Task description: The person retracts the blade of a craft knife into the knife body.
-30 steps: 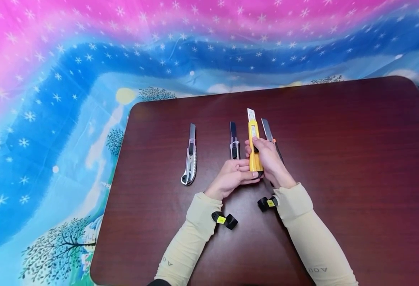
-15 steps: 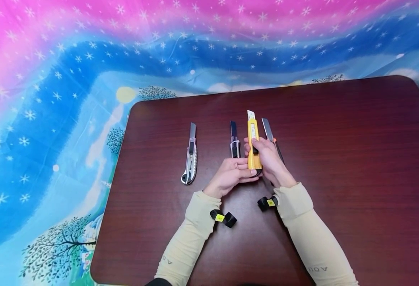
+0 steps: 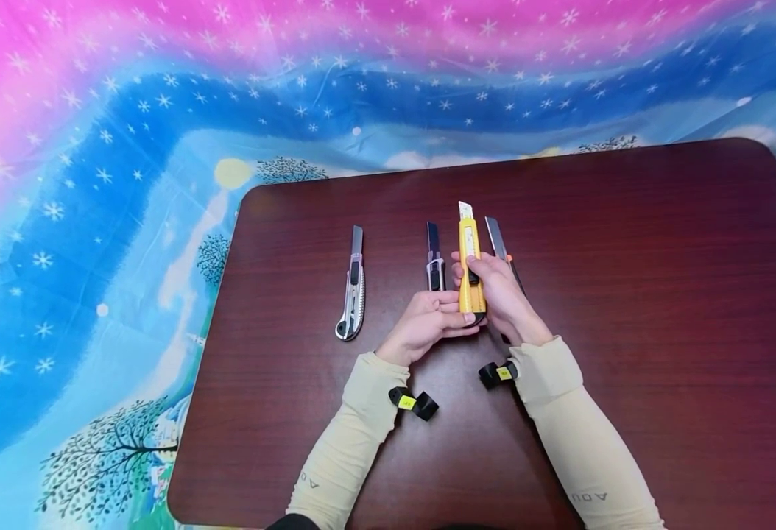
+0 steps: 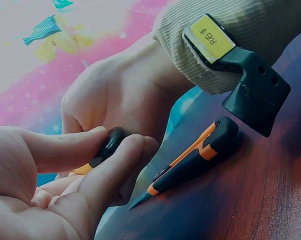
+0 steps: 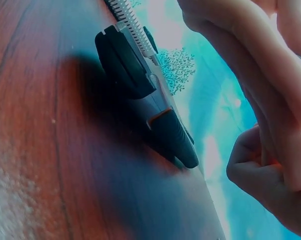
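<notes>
A yellow snap-off utility knife [image 3: 465, 271] is held in both hands above the dark red-brown wooden table [image 3: 660, 294], its pale blade out and pointing to the far side. The right hand [image 3: 502, 293] has its fingers curled round the handle from the right, with the thumb lying on the body beside the black slider [image 3: 473, 278]. The left hand [image 3: 421, 324] pinches the near end between thumb and fingers; the left wrist view shows these on the black end cap [image 4: 108, 145].

Three more cutters lie on the tabletop, blades out toward the far side. A silver utility knife [image 3: 353, 294] with a black slider is well to the left. A dark-bladed utility knife [image 3: 435, 272] lies just left of the yellow one in the head view, its near part hidden by the left hand. To the right is a black-and-orange utility knife [image 4: 190, 157], partly covered by the right hand.

Pale sleeves [image 3: 580, 427] cover both forearms, with a black camera mount [image 3: 497, 375] at each wrist. Beyond the table hangs a pink-and-blue cloth [image 3: 295, 96] printed with snowflakes and trees. The right wrist view is blurred, and which knives show there is hard to say.
</notes>
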Demonstrator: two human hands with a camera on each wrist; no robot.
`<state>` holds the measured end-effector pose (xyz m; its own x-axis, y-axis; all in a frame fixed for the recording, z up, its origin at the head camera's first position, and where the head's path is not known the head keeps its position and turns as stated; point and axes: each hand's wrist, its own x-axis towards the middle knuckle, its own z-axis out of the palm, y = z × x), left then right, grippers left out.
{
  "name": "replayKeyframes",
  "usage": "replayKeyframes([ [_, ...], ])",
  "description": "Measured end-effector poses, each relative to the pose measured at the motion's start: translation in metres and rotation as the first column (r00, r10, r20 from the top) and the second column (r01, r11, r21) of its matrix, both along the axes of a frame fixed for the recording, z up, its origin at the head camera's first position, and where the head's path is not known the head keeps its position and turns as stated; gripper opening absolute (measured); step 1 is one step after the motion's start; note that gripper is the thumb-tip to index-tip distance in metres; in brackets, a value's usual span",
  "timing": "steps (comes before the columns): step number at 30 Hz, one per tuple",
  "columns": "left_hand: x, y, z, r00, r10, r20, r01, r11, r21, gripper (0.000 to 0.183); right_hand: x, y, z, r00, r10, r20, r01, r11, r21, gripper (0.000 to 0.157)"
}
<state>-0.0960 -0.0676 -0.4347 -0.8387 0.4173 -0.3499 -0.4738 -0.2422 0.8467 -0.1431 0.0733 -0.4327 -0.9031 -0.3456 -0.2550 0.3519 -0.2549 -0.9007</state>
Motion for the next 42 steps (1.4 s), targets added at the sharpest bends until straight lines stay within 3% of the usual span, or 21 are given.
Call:
replayKeyframes([
  [8,-0.0009,-0.0016,-0.0008,1.0,0.022,0.002,-0.022,1.0,-0.004,0.039,0.0015,-0.0015,0.0008,1.0,0.007,0.001,-0.007,0.998,-0.067,0.023],
  [22,-0.002,-0.0041,0.0009,1.0,0.003,0.001,-0.003,1.0,0.013,0.039,-0.0008,0.0066,0.0014,0.995,0.102,0.007,-0.1,0.984,-0.145,0.029],
  [32,-0.0024,-0.0031,0.0006,1.0,0.008,0.005,-0.008,1.0,0.007,0.039,-0.0014,0.0036,0.0006,0.998,0.066,0.019,-0.063,0.989,-0.136,0.037],
  [42,-0.0045,-0.0046,0.0011,1.0,0.016,0.02,-0.016,1.0,0.009,0.041,-0.0005,0.0039,0.0013,0.996,0.093,0.003,-0.09,0.976,-0.196,0.036],
])
